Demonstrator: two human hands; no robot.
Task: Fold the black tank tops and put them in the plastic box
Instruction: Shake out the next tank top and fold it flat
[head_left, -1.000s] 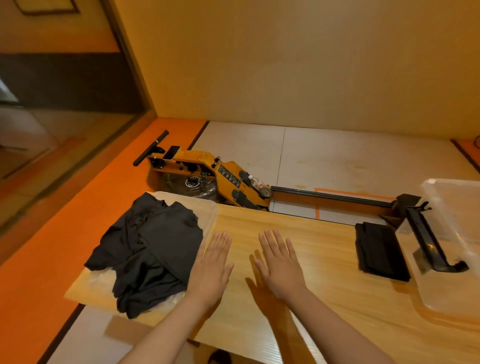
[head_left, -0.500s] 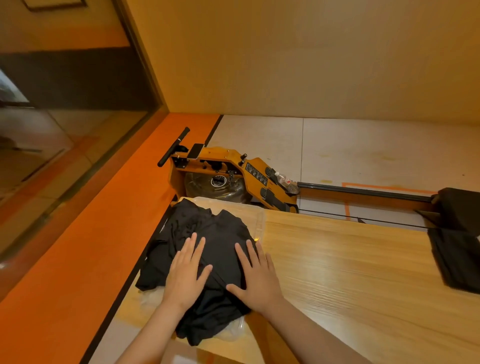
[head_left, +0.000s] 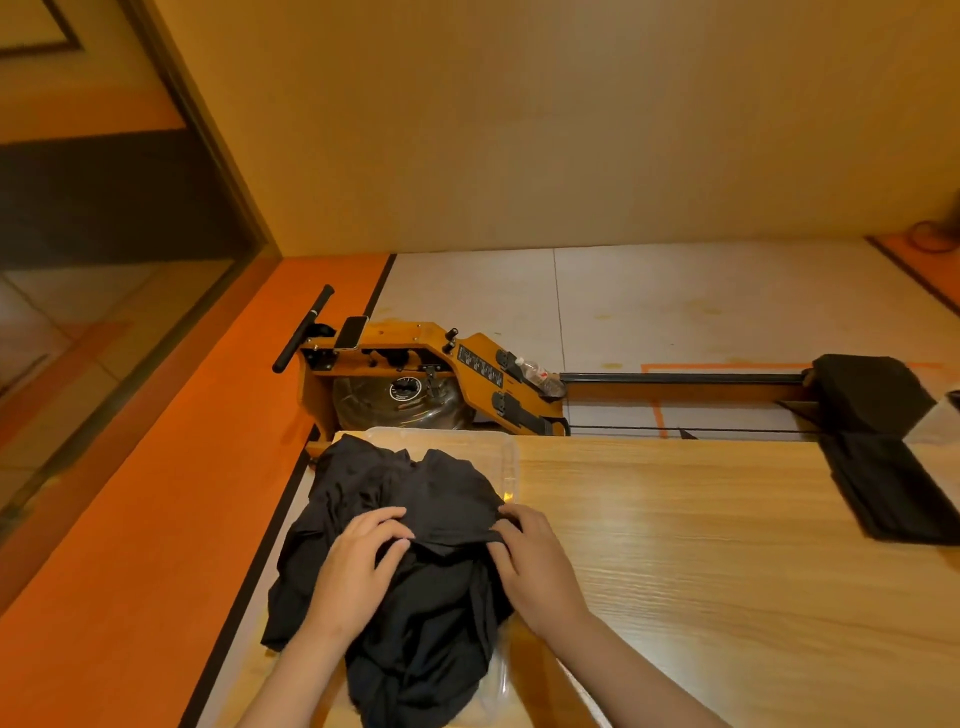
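Observation:
A heap of crumpled black tank tops (head_left: 415, 561) lies in a shallow clear plastic tray (head_left: 506, 467) at the left end of the wooden table (head_left: 701, 561). My left hand (head_left: 358, 561) rests on the heap with its fingers curled, pinching a fold of the top garment. My right hand (head_left: 530, 551) grips the same garment at its right edge, beside the tray's rim. A folded black tank top (head_left: 888, 493) lies flat at the table's right edge. The plastic box is out of view apart from a pale corner at the far right.
A yellow rowing machine (head_left: 426, 374) with a black rail (head_left: 675, 378) stands on the floor just behind the table. Its black seat (head_left: 867, 389) sits at the right. An orange floor strip runs along the left beside a glass wall.
My view swung left and both hands moved from the bare tabletop onto the heap. They lay flat on the cloth half a second ago; now their fingers have curled and taken hold of the top garment.

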